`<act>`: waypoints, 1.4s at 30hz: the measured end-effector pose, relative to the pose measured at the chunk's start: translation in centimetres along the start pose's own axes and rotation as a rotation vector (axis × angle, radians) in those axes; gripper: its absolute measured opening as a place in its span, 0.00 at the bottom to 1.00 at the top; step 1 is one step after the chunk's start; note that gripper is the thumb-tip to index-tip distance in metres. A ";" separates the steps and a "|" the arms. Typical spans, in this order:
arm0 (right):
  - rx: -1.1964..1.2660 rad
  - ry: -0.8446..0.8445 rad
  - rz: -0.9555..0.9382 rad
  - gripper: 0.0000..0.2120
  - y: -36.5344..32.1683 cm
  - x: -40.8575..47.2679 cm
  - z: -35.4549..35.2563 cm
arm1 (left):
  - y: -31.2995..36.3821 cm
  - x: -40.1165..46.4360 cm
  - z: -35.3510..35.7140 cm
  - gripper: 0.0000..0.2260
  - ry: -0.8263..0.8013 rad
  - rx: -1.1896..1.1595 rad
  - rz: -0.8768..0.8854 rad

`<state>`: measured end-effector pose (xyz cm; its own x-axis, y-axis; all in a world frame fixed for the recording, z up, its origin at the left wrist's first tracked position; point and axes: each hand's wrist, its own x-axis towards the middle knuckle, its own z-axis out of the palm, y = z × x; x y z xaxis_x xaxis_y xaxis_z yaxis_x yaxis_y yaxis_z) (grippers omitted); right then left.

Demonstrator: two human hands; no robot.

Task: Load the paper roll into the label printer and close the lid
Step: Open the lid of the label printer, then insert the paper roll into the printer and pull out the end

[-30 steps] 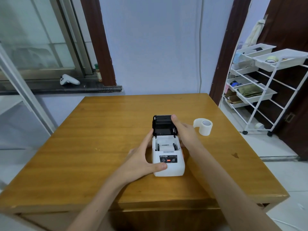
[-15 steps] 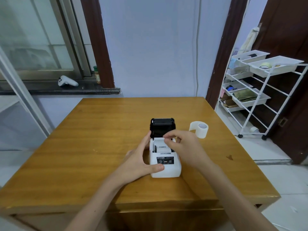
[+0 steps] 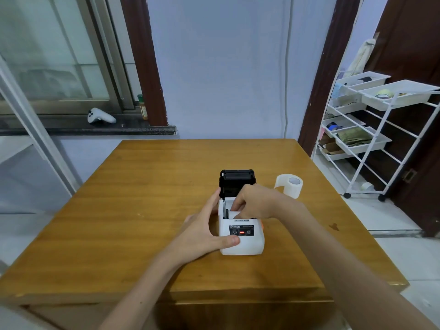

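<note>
Left hand is clamping the label printer while right hand is reaching inside, fingers curled (maybe pinching something, can't tell); keep bracing it.

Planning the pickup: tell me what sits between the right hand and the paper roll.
Head view: only bare table between right hand and paper roll.

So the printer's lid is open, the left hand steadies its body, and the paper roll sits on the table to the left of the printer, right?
Not quite. The head view shows the paper roll on the table to the right of the label printer, not the left. The lid is open, and the left hand does steady the body.
</note>
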<state>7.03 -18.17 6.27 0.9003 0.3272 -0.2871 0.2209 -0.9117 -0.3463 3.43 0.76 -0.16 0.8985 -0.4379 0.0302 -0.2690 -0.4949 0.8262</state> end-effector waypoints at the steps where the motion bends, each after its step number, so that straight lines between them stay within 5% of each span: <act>1: 0.017 0.006 -0.006 0.12 0.2 0.0 0.2 | 0.0 0.0 0.0 0.52 -0.001 0.001 0.001; 9: 0.398 0.168 -0.080 0.13 1.4 -1.4 1.2 | 0.1 -0.1 0.0 0.53 -0.008 0.016 0.007; 14: 0.592 0.233 -0.115 0.05 1.5 -2.3 1.8 | 0.4 -0.2 0.0 0.51 -0.010 0.017 0.015; 24: 1.030 0.472 -0.121 0.06 1.8 -3.4 3.5 | -0.1 -0.2 0.2 0.35 0.030 -0.033 0.002; 34: 1.126 0.483 -0.095 0.07 2.9 -4.7 3.7 | 0.1 -0.4 0.2 0.33 0.031 -0.095 0.019; 42: 0.823 0.639 0.179 0.05 7.3 -6.3 3.5 | 0.2 -0.4 0.2 0.32 0.025 -0.109 0.024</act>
<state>1.69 -26.02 2.41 0.9777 -0.2048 0.0469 -0.0412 -0.4059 -0.9130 2.93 0.69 -0.13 0.9008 -0.4295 0.0637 -0.2526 -0.3990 0.8815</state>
